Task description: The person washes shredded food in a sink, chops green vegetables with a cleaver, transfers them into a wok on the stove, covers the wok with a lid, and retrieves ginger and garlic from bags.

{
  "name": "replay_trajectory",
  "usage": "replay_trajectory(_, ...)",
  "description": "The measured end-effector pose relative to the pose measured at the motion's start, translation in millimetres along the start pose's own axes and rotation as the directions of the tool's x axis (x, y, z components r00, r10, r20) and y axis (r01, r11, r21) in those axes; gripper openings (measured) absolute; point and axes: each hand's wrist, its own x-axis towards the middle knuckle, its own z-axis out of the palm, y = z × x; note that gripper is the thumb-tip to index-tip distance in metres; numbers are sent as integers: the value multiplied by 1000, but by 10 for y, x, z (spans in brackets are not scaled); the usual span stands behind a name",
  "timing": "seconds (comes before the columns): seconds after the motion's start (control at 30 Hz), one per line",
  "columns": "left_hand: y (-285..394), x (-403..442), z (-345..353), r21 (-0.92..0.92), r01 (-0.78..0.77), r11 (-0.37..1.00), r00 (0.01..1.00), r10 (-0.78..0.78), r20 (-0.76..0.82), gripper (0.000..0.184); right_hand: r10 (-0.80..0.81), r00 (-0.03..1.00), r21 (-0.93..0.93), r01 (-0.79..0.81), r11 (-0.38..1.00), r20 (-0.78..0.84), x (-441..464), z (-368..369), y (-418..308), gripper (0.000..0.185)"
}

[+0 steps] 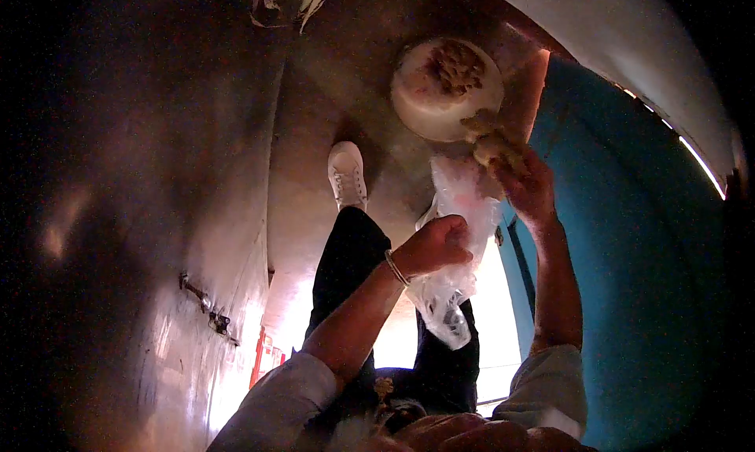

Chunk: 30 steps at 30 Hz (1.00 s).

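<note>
My left hand (439, 244), with a bracelet at its wrist, is closed around the gathered part of a clear plastic bag (454, 291). The bag's upper part stretches up between my hands, with something pinkish showing on or through it. My right hand (528, 191) grips a knobbly light-brown piece (494, 147) that looks like ginger root, just above the bag's upper end. Past that piece lies a round white tub or basin (421, 114) on the floor, with a heap of small brown lumps (456, 65) inside. The exact kind of the lumps cannot be made out.
A metal door or panel with a latch (208, 306) stands on the left. To the right rises a blue wall or panel (629, 255). My white shoe (347, 173) rests on the brown floor (314, 98). Pale strips (295, 0) lie at the top.
</note>
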Motion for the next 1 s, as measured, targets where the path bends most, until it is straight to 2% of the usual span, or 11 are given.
replay_trajectory(0.07,-126,30,-30,261,-31,965,994,56,-90,26,-149,976,-103,167,981,159,88,32,-315,29)
replay_trajectory(0.1,-223,43,-55,385,-35,922,987,92,-130,27,208,918,-252,-124,960,338,184,-1,-726,31)
replay_trajectory(0.2,-384,95,-128,626,-113,772,918,322,-232,31,-89,922,-155,158,975,377,222,130,-526,33)
replay_trajectory(0.23,-409,101,-123,591,43,805,895,232,-381,29,-126,921,-145,191,971,369,213,165,-484,35)
replay_trajectory(0.33,-242,94,-98,217,67,974,757,92,-647,36,-146,916,-253,252,934,373,209,277,-490,43)
replay_trajectory(0.53,-516,214,-272,304,-94,948,735,272,-621,49,-8,869,-577,335,745,495,-1,570,-357,50)
replay_trajectory(0.67,-186,104,-200,145,-205,968,662,247,-708,49,-343,798,-336,540,771,495,-44,546,-405,25)
replay_trajectory(0.7,-140,80,-210,61,-213,975,668,191,-720,48,-109,765,-358,415,836,635,72,488,-550,30)
replay_trajectory(0.8,-220,81,-263,-209,-150,966,709,-42,-704,46,31,914,-391,142,909,404,492,471,-320,45)
replay_trajectory(0.9,-308,174,-209,-310,-116,944,709,-140,-691,46,-498,837,-886,388,253,225,1128,626,218,37)
replay_trajectory(1.0,-601,200,-339,-168,-79,983,741,-55,-669,50,-475,803,-932,279,-233,360,1736,870,624,30)
